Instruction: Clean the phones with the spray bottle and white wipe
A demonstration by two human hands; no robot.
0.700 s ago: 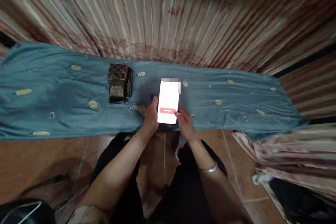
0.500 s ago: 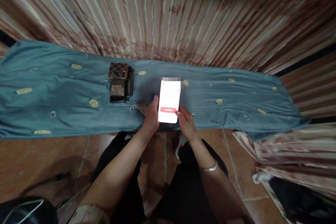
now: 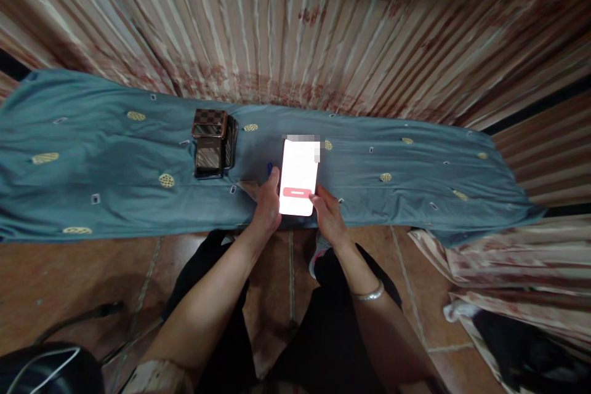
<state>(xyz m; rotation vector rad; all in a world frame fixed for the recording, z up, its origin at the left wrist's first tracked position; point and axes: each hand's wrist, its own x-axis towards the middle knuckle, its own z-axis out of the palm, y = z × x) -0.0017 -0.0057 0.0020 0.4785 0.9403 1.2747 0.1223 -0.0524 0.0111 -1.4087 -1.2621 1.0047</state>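
A smartphone (image 3: 298, 166) with a bright white screen and a red button bar near its lower end is held upright between both hands. My left hand (image 3: 268, 202) grips its left edge, thumb along the side, the other fingers hidden behind. My right hand (image 3: 329, 212) holds the lower right edge, its thumb at the right end of the red bar. A small blue object (image 3: 270, 168) shows beside the left thumb; its kind is unclear. Left of the phone, a brown checked case (image 3: 209, 123) and a dark, shiny flat item (image 3: 209, 157) lie together on the cloth.
A blue-green patterned cloth (image 3: 115, 160) covers the long surface ahead. Pleated curtains (image 3: 295, 31) hang behind it and at the right. Tiled floor (image 3: 272, 295) lies below, with a black object and cable (image 3: 50, 369) at lower left and dark fabric (image 3: 526, 351) at lower right.
The view has shifted very slightly. Both hands keep their hold on the phone, and the right thumb stays by the red bar.
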